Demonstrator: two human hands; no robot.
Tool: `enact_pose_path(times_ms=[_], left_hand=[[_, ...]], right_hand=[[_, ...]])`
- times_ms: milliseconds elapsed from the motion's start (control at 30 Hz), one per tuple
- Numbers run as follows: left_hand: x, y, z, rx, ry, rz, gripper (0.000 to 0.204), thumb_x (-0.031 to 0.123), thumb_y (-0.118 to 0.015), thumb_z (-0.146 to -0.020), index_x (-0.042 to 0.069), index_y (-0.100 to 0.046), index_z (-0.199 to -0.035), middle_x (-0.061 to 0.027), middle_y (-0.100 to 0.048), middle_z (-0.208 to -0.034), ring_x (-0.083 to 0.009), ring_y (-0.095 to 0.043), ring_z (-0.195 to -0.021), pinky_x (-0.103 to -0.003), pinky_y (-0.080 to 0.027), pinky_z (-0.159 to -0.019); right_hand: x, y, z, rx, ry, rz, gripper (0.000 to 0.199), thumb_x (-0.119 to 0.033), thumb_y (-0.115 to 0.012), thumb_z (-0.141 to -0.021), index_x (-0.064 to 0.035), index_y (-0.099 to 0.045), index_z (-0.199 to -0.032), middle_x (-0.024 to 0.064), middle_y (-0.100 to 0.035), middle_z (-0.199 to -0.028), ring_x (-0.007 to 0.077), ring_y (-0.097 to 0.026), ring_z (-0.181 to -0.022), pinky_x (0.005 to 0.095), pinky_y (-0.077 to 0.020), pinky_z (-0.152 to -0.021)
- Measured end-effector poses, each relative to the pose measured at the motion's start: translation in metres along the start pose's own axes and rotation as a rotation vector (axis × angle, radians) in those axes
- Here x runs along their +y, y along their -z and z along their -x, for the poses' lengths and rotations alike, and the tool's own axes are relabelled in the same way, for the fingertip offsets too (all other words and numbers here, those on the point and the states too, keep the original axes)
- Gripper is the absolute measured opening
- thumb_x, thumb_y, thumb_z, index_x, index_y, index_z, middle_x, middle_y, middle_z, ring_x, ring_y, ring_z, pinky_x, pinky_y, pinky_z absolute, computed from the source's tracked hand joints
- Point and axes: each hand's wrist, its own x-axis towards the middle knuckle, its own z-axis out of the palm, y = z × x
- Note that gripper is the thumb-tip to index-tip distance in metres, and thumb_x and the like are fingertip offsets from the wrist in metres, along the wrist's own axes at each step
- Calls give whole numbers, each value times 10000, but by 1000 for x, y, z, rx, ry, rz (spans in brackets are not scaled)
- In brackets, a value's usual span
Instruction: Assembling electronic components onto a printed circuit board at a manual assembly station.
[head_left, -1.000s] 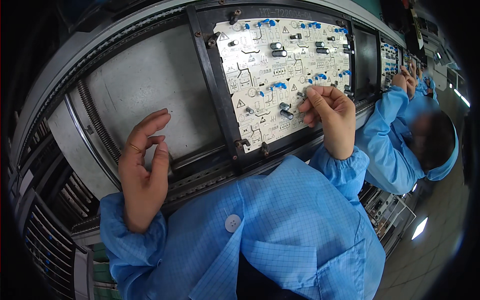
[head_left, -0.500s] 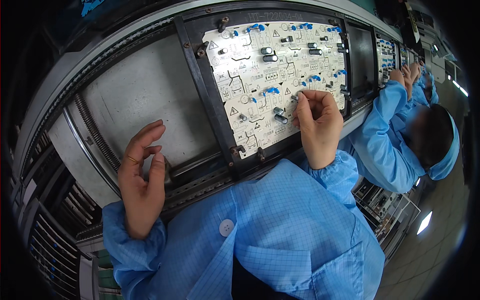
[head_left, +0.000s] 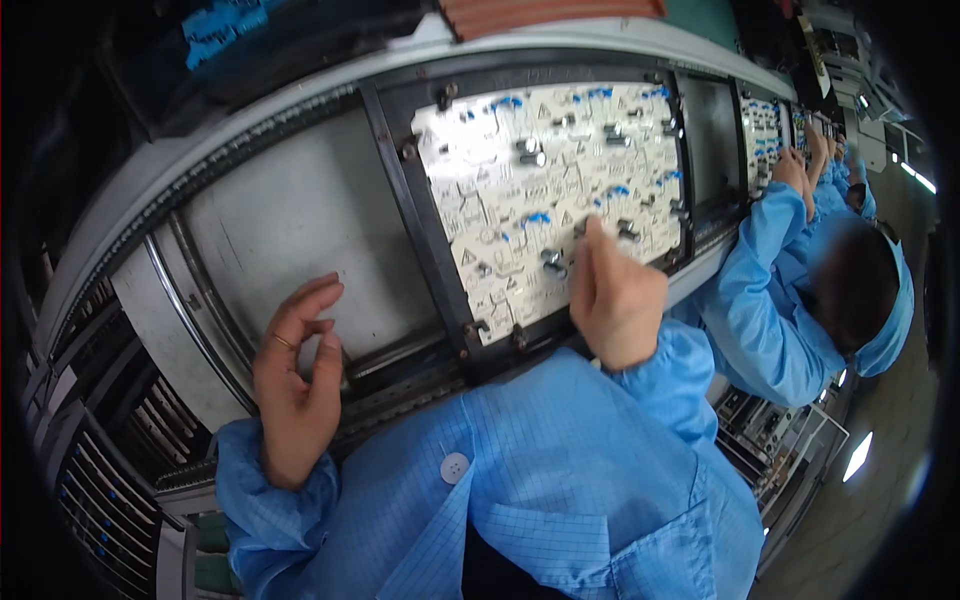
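A white printed circuit board (head_left: 560, 180) lies in a black frame (head_left: 407, 210) on the conveyor. It carries blue disc parts and several small cylindrical capacitors (head_left: 553, 262). My right hand (head_left: 622, 300) is over the board's lower right part. Its index finger points down onto the board beside a small dark component (head_left: 580, 229), while the other fingers are curled in, with nothing visible in them. Motion blur softens this hand, and whether the fingertip touches the component is unclear. My left hand (head_left: 298, 385) hovers empty by the conveyor's near rail, fingers apart and slightly bent.
A grey metal plate (head_left: 300, 215) lies left of the frame. Toothed chain rails (head_left: 270, 130) run along the conveyor. On the right, a co-worker in a blue smock (head_left: 780, 290) handles another board (head_left: 762, 140). A slotted rack (head_left: 100, 490) stands at lower left.
My right hand has gone from a thumb-and-finger pinch on a small capacitor to a curled hand with the index finger pointing down. My view has shifted slightly; the left hand keeps its pose.
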Motion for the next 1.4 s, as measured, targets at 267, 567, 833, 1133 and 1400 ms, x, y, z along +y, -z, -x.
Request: enact_pose_path(times_ms=[267,567,833,1133,1400], left_hand=[[-8,-1,3,65,-17,17,375,-70,-482,-901,14,-585,-1252,-132,-567,-1334,-194,-552,-1181,-298,-454,-922],[-13,3,-4,120,-46,24,363,-52,-491,-902,19,-594,-1243,-138,-572,-1323,-202,-554,-1175,-301,-452,-918],[-4,4,-3,127,-32,-15,357,-56,-495,-892,16,-601,-1225,-147,-584,-1303,-219,-560,-1182,-302,-453,-924],[-7,3,-7,109,-75,8,353,-60,-502,-881,5,-607,-1213,-156,-594,-1287,-233,-574,-1166,-306,-457,-926],[-7,4,1,84,-76,-4,351,-63,-514,-877,-1,-602,-1211,-162,-591,-1286,-238,-573,-1165,-314,-462,-924]], right_hand=[[75,46,-114,-40,102,-340,135,-73,-633,-923,11,-717,-987,86,-624,-666,100,-541,-559,277,-422,-515],[112,-1,-298,473,426,66,126,-13,-664,-782,-46,-654,-903,114,-613,-931,341,-544,-962,412,-465,-840],[107,-8,-322,378,549,8,127,-12,-687,-758,-76,-673,-866,93,-623,-941,340,-550,-956,410,-470,-839],[71,23,-276,483,482,-113,108,9,-672,-784,-2,-592,-856,142,-586,-866,330,-570,-861,388,-465,-766],[81,-3,-215,363,257,-358,111,-25,-639,-899,3,-628,-1005,98,-679,-896,199,-644,-809,282,-507,-733]])
